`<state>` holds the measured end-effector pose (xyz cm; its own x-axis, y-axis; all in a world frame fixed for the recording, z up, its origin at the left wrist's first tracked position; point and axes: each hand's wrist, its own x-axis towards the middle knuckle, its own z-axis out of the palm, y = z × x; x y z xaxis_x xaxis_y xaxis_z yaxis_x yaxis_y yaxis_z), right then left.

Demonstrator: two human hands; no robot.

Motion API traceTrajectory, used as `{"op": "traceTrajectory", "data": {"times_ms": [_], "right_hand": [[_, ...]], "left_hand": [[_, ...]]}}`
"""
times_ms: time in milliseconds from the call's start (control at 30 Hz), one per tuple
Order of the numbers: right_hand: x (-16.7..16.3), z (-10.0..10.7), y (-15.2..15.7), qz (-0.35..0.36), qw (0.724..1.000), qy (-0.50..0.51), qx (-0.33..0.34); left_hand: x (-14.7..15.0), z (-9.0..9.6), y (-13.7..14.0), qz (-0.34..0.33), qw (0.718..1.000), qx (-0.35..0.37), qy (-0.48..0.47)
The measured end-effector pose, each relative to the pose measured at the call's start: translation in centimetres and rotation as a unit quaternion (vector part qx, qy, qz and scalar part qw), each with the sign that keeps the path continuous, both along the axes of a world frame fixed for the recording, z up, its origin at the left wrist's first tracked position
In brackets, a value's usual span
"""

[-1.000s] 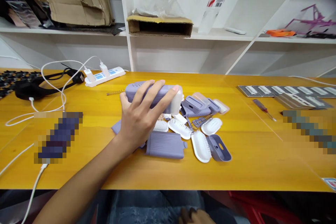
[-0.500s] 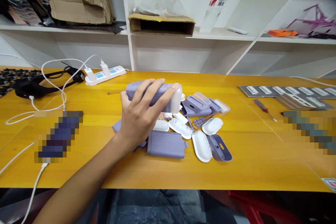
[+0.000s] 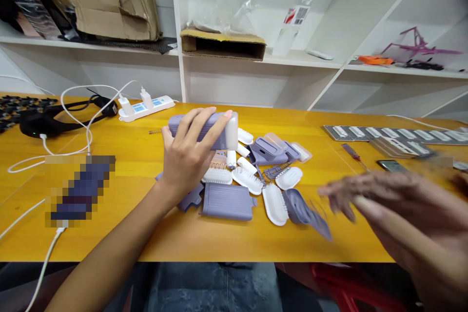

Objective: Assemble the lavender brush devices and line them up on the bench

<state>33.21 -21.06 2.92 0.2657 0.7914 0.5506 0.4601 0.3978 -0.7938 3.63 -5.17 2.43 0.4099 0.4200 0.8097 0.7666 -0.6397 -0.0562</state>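
While fingers of the left hand [image 3: 187, 160] clasp a purple case [image 3: 220, 140], the right hand [image 3: 411, 212] blurs; grip unclear.

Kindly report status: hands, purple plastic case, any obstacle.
Left hand gripping purple plastic case. Right hand blurred above yellow table, grip unclear. White oval plastic trays, flat purple panel lie close by.

Along the front edge of the tabletop [image 3: 256, 243] I have an open strip, until my left forearm [image 3: 127, 234] bars it slantwise. Straight leftward, my right hand [image 3: 398, 219] meets a blurred purple piece [image 3: 321, 226], then a white shell [image 3: 275, 204] and a ribbed purple panel [image 3: 228, 202]. Farther back, a bare lane runs between the clear-lidded parts [image 3: 302, 152] and the screwdriver [image 3: 351, 151].
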Motion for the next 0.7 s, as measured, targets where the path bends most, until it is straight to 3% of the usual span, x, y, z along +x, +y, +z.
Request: {"op": "traceTrajectory", "data": {"times_ms": [67, 133, 233, 333, 533, 700], "right_hand": [[-0.9, 1.9, 4.6, 0.036, 0.998, 0.028, 0.034], [-2.4, 2.2, 9.4, 0.101, 0.993, 0.050, 0.040], [-5.0, 0.5, 15.7, 0.172, 0.983, 0.049, -0.039], [-7.2, -1.6, 20.3, 0.188, 0.977, -0.061, -0.083], [-9.2, -2.7, 25.0, 0.250, 0.938, -0.191, -0.142], [-8.8, -2.8, 25.6, 0.232, 0.944, -0.182, -0.150]], "left_hand": [[-0.4, -0.1, 0.5, 0.010, 1.000, -0.006, -0.011], [-0.9, -0.2, 1.0, 0.020, 0.999, -0.010, -0.023], [-1.5, -0.2, 1.6, 0.033, 0.999, -0.008, -0.033], [-1.9, -0.2, 1.9, 0.041, 0.998, -0.008, -0.045], [-2.0, -0.2, 1.9, 0.053, 0.998, 0.000, -0.040], [-1.9, -0.3, 1.9, 0.048, 0.998, -0.006, -0.034]]}}
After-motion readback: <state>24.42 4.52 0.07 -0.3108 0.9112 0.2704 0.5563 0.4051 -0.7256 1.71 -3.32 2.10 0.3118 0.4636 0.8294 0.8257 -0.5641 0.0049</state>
